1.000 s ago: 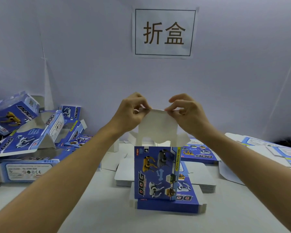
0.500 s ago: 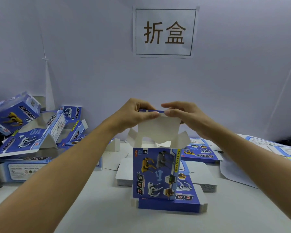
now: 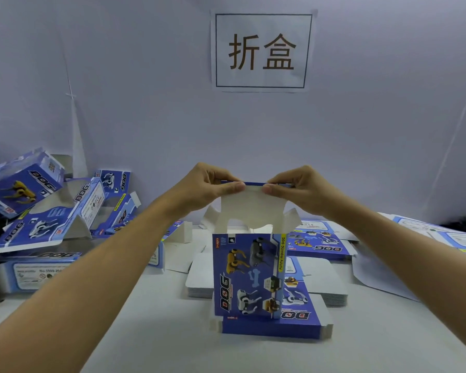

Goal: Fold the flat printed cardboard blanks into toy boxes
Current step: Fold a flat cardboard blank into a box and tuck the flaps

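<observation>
A blue printed "DOG" toy box (image 3: 249, 275) stands upright in the middle, resting on a stack of flat blanks (image 3: 269, 323). Its white top flap (image 3: 253, 208) rises above the open mouth, with small side flaps splayed out left and right. My left hand (image 3: 207, 187) pinches the flap's upper left edge between thumb and fingers. My right hand (image 3: 297, 188) pinches the upper right edge the same way. The flap's tip is bent over towards the wall, showing a thin blue strip between my thumbs.
Several folded blue boxes (image 3: 38, 208) are heaped at the left against the wall. More flat blanks (image 3: 318, 242) lie behind and to the right. A paper sign (image 3: 262, 51) hangs on the wall. The grey table (image 3: 159, 345) runs under everything.
My hands have come lower and closer together on the flap. The flap's top edge, straight up a second ago, is now creased over and shows its blue printed side.
</observation>
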